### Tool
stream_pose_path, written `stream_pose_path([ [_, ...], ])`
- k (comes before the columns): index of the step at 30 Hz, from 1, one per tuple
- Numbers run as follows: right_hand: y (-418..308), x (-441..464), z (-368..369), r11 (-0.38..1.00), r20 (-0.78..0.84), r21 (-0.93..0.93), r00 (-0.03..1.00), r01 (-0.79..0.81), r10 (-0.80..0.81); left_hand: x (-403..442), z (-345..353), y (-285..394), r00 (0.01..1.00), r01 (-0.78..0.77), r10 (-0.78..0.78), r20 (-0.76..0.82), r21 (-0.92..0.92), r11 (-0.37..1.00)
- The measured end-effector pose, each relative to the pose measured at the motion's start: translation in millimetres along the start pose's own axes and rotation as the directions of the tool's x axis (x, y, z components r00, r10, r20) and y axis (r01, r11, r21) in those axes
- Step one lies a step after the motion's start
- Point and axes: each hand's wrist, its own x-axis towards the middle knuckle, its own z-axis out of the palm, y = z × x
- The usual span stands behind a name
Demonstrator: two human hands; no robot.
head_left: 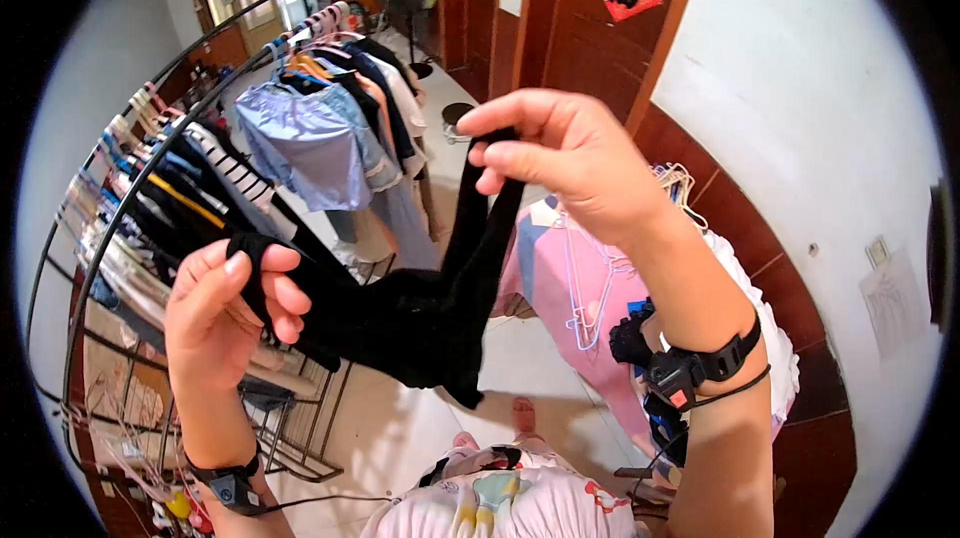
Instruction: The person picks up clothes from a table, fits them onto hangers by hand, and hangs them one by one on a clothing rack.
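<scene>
A black garment (410, 323) hangs in the air between my two hands, its middle sagging low. My left hand (225, 303) is closed on one end, with dark cloth looped over the fingers. Higher up, my right hand (560, 158) pinches the other end between thumb and fingers, and two narrow black lengths run down from there. What kind of garment it is I cannot make out from its folds. Both wrists wear black strapped devices with cables.
To the left stands a black metal clothes rack (170, 123) full of hung clothes, including a light blue garment (305, 143). At right, white hangers (590, 298) lie on a pink cloth (540, 278). A red door (580, 48) is ahead; my feet are on the tiled floor.
</scene>
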Motion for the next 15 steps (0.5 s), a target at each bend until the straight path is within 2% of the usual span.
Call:
stream_pose_path([
  [1, 10.8, -0.9, -7.7, 0.999, -0.010, 0.023, 0.999, -0.036, 0.036, 5.9, 0.0, -10.2, 1.000, 0.023, -0.023, -0.007, -0.021, 1.000],
  [2, 19.1, -2.7, -18.5, 0.997, -0.034, 0.020, 0.997, -0.071, 0.072, 6.7, -1.5, -13.5, 0.998, -0.032, 0.035, -0.055, 0.050, 0.998],
  [3, 28.1, -3.8, -32.4, 0.997, -0.047, 0.017, 0.996, -0.074, 0.075, 8.6, -9.8, -12.8, 0.997, -0.064, 0.064, -0.032, 0.006, 0.998],
  [5, 46.1, -4.9, -67.3, 0.995, -0.111, 0.027, 0.989, -0.099, 0.101, 18.0, -14.5, -7.7, 0.980, -0.188, 0.189, -0.065, 0.033, 0.982],
  [6, 54.0, -6.1, -84.3, 0.987, -0.122, 0.080, 0.981, -0.141, 0.150, 23.3, -13.4, -6.1, 0.971, -0.236, 0.235, -0.040, -0.002, 0.972],
  [7, 64.2, -6.7, -103.1, 0.978, -0.091, 0.111, 0.979, -0.174, 0.184, 27.2, -12.1, -3.9, 0.963, -0.270, 0.270, -0.006, 0.050, 0.962],
  [9, 88.7, -9.8, -141.1, 0.962, -0.043, 0.063, 0.962, -0.266, 0.269, 34.2, -1.7, -4.9, 0.960, -0.281, 0.280, 0.012, 0.063, 0.958],
  [11, 129.0, -17.8, -182.1, 0.925, -0.083, -0.018, 0.923, -0.379, 0.376, 38.9, -1.9, -7.3, 0.967, -0.253, 0.251, 0.044, 0.066, 0.965],
  [12, 156.1, -23.3, -203.9, 0.895, -0.145, 0.019, 0.884, -0.447, 0.444, 42.2, 8.9, -6.4, 0.970, -0.241, 0.241, 0.010, 0.096, 0.966],
  [13, 187.7, -32.7, -226.0, 0.883, -0.217, -0.025, 0.864, -0.469, 0.453, 41.8, 3.8, -8.0, 0.967, -0.245, 0.251, -0.036, 0.129, 0.961],
  [14, 232.7, -47.2, -248.7, 0.878, -0.356, -0.128, 0.848, -0.461, 0.394, 42.5, 0.8, -8.8, 0.966, -0.252, 0.259, -0.022, 0.160, 0.954],
  [15, 270.3, -62.4, -272.2, 0.732, -0.412, -0.429, 0.836, -0.529, 0.363, 44.0, -0.7, -9.3, 0.964, -0.258, 0.265, -0.012, 0.191, 0.947],
])
